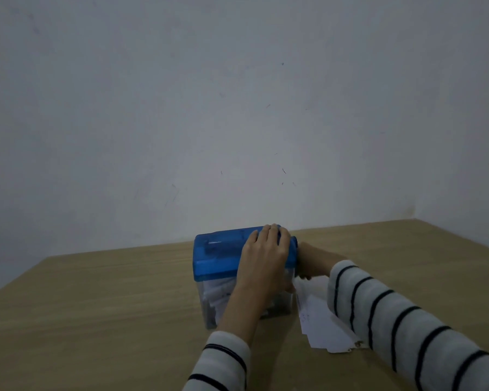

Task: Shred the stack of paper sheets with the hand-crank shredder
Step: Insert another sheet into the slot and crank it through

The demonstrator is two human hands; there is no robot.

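Pressing down on the blue translucent plastic hand-crank shredder [223, 253], your left hand [264, 256] lies flat across the right end of its lid, fingers [271, 231] fairly straight and draped over the far edge, curled round nothing. The shredder stands on the light wooden table [110, 306], close to the grey wall [209, 94]. Below your left palm sits the shredder's clear plastic bin [218, 300], holding white paper shreds [219, 292] that show through its wall.

Your right hand [312, 261] is at the shredder's right end, just beyond your left fingers. It is blurred and partly hidden behind the blue body, so you cannot be told whether its fingers are curled round the crank or anything else; the crank itself cannot be made out.

The stack of white paper sheets [322, 325] lies on the table just beside the bin's right wall, beneath your right forearm, its near edges fanned unevenly. Both forearms wear white sleeves with dark stripes [393, 314].
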